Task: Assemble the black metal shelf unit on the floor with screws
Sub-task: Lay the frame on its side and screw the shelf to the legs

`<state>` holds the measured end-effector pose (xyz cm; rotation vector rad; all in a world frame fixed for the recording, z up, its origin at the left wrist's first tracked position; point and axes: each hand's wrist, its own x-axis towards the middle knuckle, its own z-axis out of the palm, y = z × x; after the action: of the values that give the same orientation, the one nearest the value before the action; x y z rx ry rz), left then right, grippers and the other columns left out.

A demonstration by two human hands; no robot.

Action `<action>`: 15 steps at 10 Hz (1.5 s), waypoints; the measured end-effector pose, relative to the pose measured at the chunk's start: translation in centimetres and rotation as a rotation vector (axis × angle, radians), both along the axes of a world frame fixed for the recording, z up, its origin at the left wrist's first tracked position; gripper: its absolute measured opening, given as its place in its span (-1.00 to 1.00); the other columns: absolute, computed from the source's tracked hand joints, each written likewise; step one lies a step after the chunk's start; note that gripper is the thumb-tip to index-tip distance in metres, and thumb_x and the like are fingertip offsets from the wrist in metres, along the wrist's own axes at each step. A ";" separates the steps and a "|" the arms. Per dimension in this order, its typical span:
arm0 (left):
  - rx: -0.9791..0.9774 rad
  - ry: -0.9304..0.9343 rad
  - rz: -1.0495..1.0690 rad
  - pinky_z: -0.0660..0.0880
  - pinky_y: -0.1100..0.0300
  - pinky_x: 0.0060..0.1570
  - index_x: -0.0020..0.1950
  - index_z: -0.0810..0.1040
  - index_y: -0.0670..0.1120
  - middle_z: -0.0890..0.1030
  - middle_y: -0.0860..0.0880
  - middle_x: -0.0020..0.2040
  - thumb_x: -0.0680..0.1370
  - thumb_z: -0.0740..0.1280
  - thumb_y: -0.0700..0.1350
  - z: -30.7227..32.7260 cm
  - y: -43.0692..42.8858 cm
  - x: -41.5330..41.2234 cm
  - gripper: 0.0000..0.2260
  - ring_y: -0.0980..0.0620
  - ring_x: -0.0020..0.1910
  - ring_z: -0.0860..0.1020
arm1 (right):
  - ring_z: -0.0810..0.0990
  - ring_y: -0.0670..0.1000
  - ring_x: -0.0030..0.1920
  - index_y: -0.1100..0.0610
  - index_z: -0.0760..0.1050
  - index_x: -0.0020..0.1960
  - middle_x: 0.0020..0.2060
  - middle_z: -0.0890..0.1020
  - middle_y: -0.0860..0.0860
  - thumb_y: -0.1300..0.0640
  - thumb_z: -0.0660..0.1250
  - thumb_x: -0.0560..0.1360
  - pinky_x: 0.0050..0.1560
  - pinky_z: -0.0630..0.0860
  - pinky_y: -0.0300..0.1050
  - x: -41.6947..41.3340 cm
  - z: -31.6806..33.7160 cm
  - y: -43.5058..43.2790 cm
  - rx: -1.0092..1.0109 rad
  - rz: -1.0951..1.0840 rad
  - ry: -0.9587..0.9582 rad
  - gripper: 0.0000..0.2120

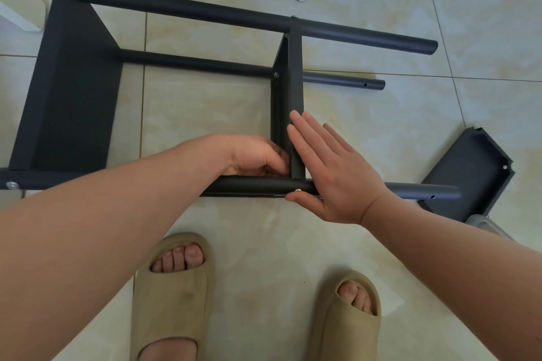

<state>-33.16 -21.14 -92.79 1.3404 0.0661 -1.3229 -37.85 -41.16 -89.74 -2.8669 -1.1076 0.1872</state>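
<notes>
A glossy cream tiled floor (205,108) with thin grout lines is carrying everything, and the half-built black shelf frame (73,91) is lying on its side across it, stretching from the far left to the right. A loose black shelf panel (469,173) is lying flat on the tiles at the right, with a clear plastic container (484,224) sitting just near of it. Two beige slippers (171,296) are standing at the near edge, and a white furniture piece (17,6) is resting at the far left.
</notes>
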 end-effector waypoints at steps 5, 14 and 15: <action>0.075 -0.079 -0.008 0.53 0.12 -0.20 -0.15 0.59 -0.22 0.56 -0.16 -0.32 0.39 0.38 -0.29 0.1 -0.1 0.0 -0.94 -0.06 -0.31 0.55 | -0.05 0.18 0.64 0.29 0.03 0.63 0.63 0.01 0.19 -0.37 0.03 0.60 0.56 0.15 0.23 0.0 0.0 0.0 0.005 -0.001 0.006 -0.11; 0.022 -0.021 -0.002 0.52 -0.09 0.16 0.01 0.59 -0.29 0.59 -0.30 -0.06 0.37 0.37 -0.26 0.0 -0.2 -0.1 -0.76 -0.18 -0.07 0.59 | -0.04 0.18 0.64 0.29 0.04 0.63 0.63 0.02 0.19 -0.38 0.02 0.60 0.56 0.15 0.24 0.0 0.0 0.0 0.013 0.000 0.004 -0.11; -0.015 0.002 0.003 0.53 0.01 0.01 -0.09 0.59 -0.23 0.61 -0.20 -0.21 0.45 0.33 -0.34 -0.2 -0.1 0.1 -0.92 -0.07 -0.22 0.62 | -0.04 0.18 0.64 0.29 0.04 0.63 0.63 0.02 0.19 -0.38 0.03 0.60 0.56 0.16 0.24 0.0 0.0 0.0 0.013 -0.001 0.002 -0.11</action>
<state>-33.11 -21.20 -92.98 1.3260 0.0602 -1.3197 -37.83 -41.16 -89.73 -2.8551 -1.1027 0.1815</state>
